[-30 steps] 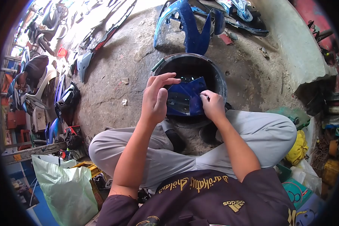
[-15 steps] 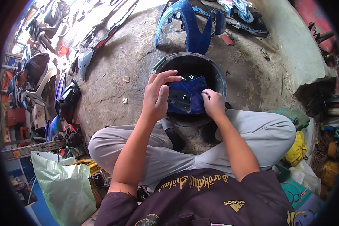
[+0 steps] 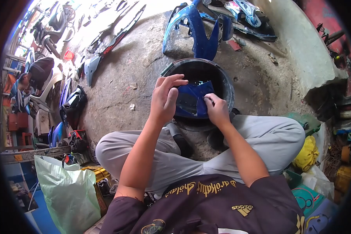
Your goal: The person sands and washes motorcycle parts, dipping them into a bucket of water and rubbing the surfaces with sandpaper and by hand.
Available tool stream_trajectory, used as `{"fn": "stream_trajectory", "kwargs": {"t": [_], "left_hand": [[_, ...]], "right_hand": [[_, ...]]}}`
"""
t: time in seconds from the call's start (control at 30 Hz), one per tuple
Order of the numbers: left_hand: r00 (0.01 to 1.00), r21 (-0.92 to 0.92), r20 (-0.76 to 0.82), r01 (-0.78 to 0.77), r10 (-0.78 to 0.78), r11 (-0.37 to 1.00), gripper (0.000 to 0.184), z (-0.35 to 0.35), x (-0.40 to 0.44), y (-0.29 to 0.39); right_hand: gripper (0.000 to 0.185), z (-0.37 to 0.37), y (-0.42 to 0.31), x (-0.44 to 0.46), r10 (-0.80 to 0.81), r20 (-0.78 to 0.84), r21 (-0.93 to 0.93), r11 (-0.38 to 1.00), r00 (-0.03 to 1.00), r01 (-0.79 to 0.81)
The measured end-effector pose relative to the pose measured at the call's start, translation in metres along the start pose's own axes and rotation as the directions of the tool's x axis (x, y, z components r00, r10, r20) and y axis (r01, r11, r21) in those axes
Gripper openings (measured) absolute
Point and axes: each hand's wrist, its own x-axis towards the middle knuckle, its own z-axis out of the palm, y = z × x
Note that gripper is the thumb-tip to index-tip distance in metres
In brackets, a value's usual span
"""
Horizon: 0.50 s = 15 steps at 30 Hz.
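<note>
A blue plastic panel, glossy with a jagged upper edge, is held tilted over a round black bucket. At the panel's left edge is my left hand, its fingers bent toward the panel's top and its thumb apart. Part of its grip is hidden. My right hand presses on the panel's right part with curled, closed fingers; whatever may be between them is hidden. Water or a wet surface glints inside the bucket, which stands on the floor between my feet.
Beyond the bucket stands a larger blue motorbike fairing. More body panels lie to the left on the concrete floor. A pale green plastic bag is at lower left, a yellow bundle at right beside my knee.
My right hand has slid slightly left across the panel, its fingers more bent. My left hand and the panel stay nearly in place; the view has shifted a little.
</note>
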Motion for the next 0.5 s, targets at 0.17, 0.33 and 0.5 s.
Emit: {"fn": "stream_trajectory", "kwargs": {"t": [0.17, 0.33, 0.5], "left_hand": [[0.999, 0.074, 0.016, -0.049, 0.048, 0.996, 0.053, 0.001, 0.002, 0.006], [0.995, 0.21, 0.037, -0.103, 0.097, 0.972, 0.048, 0.001, -0.002, 0.007], [0.859, 0.419, 0.452, -0.443, 0.241, 0.793, 0.067, -0.021, 0.016, 0.016]], "right_hand": [[0.019, -0.004, 0.019, 0.006, 0.14, 0.05, -0.121, 0.984, 0.989, -0.133], [0.018, -0.013, -0.018, -0.003, 0.075, 0.096, -0.023, 0.997, 0.993, -0.073], [0.02, -0.043, -0.043, 0.013, 0.026, 0.224, 0.019, 0.999, 0.974, -0.031]]}}
